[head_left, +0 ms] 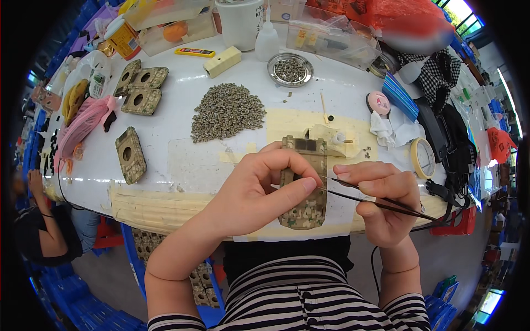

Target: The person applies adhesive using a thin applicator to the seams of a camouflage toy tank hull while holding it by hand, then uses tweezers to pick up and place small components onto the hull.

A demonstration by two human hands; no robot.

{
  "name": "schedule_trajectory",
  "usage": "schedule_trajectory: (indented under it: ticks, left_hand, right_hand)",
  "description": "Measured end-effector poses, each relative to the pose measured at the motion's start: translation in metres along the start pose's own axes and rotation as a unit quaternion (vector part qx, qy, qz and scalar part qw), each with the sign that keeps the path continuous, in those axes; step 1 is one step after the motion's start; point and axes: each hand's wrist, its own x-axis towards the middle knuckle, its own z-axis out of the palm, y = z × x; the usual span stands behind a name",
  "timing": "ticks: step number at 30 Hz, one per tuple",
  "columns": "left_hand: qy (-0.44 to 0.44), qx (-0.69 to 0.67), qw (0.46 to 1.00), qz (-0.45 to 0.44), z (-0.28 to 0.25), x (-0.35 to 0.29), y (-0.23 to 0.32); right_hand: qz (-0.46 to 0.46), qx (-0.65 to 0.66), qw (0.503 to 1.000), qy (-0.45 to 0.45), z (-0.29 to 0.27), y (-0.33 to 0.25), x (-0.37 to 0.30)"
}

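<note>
A camouflage-patterned model tank hull [302,216] lies on the taped front part of the table, partly covered by my left hand [259,193]. The thumb and index finger of that hand are pinched together above the hull; whatever sits between them is too small to make out. My right hand [386,198] grips dark tweezers [422,215], whose tips reach to the left fingertips. Just behind the hull stands a cream-coloured block [331,135] with a white knob. A heap of small camouflage parts [227,113] is further back to the left.
Several camouflage turret pieces [131,155] with round holes are at the left. At the back stand a metal dish [290,70] of small parts, a white squeeze bottle [267,41] and clear plastic boxes [331,38]. A tape roll [423,158] lies at the right.
</note>
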Motion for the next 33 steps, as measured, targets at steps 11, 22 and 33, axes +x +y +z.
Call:
schedule_trajectory:
  ticks: [11, 22, 33]
  left_hand:
    - [0.014, -0.051, 0.999, 0.015, -0.001, 0.002, -0.001]
    - [0.024, -0.012, 1.000, 0.012, -0.004, 0.002, -0.005]
    - [0.040, 0.040, 0.997, 0.048, 0.002, 0.003, -0.003]
  right_hand:
    - [-0.024, -0.054, 0.998, -0.025, 0.004, 0.002, 0.002]
    - [-0.028, -0.044, 0.999, -0.001, 0.002, 0.002, 0.002]
    - [-0.115, -0.256, 0.960, 0.001, 0.010, 0.008, 0.012]
